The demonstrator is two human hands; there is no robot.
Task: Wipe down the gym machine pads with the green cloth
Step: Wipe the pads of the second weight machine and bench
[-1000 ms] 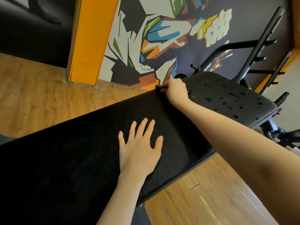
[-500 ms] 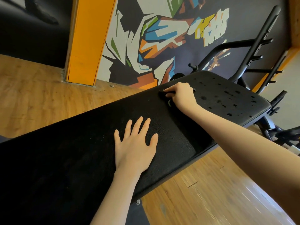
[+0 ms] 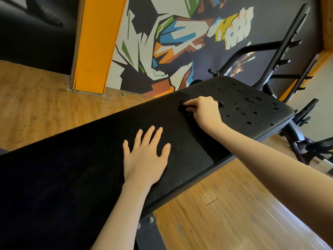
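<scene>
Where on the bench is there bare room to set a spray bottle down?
The long pad is bare to the left of the flat left hand. The far pad is free past the right hand, though wet with droplets. It is crowded only between the hands, near the gap.

My left hand lies flat, palm down, fingers straight and slightly spread, pointing toward one o'clock, thumb out at the right. Its forearm runs back toward six o'clock. My right hand sits farther out at one o'clock, knuckles up, fingers curled under and pinched together toward nine o'clock. That arm stretches in from four o'clock.
</scene>
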